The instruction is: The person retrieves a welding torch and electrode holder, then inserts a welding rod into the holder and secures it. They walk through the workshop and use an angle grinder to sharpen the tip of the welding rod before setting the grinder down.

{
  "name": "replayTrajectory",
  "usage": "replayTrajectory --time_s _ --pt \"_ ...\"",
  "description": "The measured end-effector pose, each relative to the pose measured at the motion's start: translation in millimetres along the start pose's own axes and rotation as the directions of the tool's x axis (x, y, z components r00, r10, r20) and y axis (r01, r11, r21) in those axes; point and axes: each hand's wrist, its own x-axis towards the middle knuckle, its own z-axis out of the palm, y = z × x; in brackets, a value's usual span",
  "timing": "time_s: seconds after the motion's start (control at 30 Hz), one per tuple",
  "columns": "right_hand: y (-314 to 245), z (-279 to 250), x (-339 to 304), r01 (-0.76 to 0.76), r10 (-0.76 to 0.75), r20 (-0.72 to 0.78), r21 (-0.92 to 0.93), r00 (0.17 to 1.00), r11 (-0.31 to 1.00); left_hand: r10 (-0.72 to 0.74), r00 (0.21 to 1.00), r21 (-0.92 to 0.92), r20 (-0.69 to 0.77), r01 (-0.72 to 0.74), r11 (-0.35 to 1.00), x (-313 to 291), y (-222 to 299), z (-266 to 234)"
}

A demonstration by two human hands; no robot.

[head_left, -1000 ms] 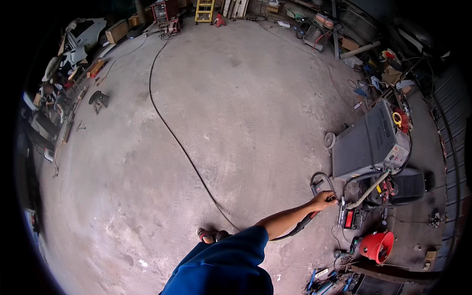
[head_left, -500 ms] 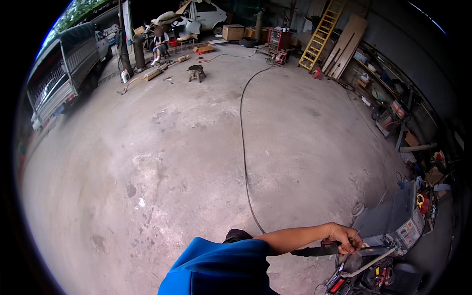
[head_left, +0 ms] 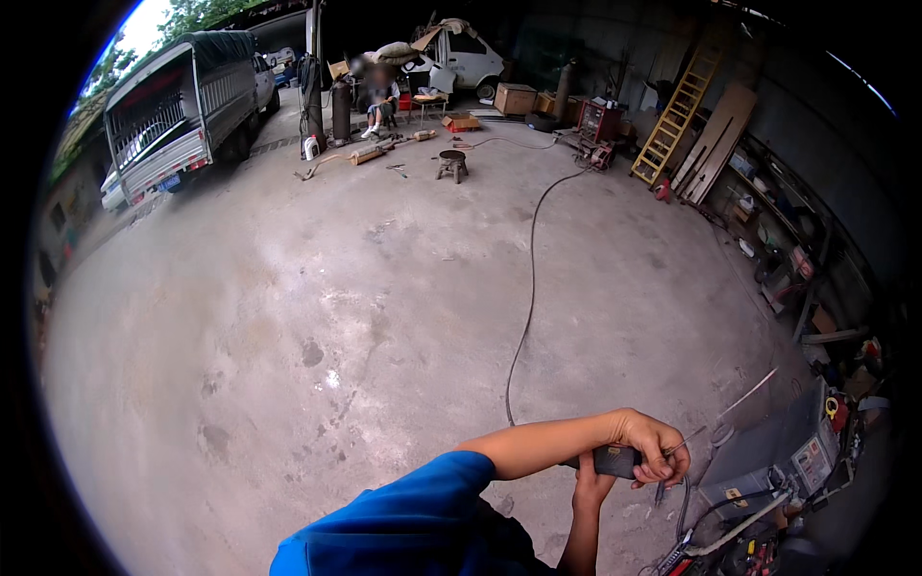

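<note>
My left arm, in a blue sleeve, reaches across to the lower right. The bent fingers of my left hand (head_left: 658,451) are closed around a thin rod (head_left: 747,394), which slants up and away to the right with a pale far end. Just below, my right hand (head_left: 590,485) comes up from the lower edge and grips a dark, blocky tool (head_left: 616,462) with a small yellowish mark. The tool's front end lies close behind my left fingers, which hide part of it. Its exact kind cannot be made out.
A grey cabinet-like machine (head_left: 759,451) and a cluttered tool tray (head_left: 744,559) stand at the lower right. A black cable (head_left: 531,278) crosses the concrete floor. Farther off are a stool (head_left: 452,165), a yellow ladder (head_left: 679,115), a truck (head_left: 158,125) and a seated person (head_left: 381,101).
The view has swung, shifting the room rightward. My left hand has moved from over the tool tray to beside the dark tool. My right hand and the long rod now show.
</note>
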Motion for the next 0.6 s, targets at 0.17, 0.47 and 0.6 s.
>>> replayTrajectory --time_s 0.17,0.47,0.6 --pt "-91 59 -19 -0.026 0.286 -0.473 0.483 0.834 0.875 0.397 0.76 0.765 -0.515 0.199 0.612 -48 6 40" --pt "-111 -88 -315 0.097 0.326 -0.851 0.397 0.411 0.913 0.261 0.247 0.353 -0.933 0.768 0.534 -234 -232 128" --pt "7 -58 -443 -0.161 0.54 -0.812 0.516 0.22 0.841 -0.163 0.573 0.412 -0.803 0.732 0.542 -334 -387 158"
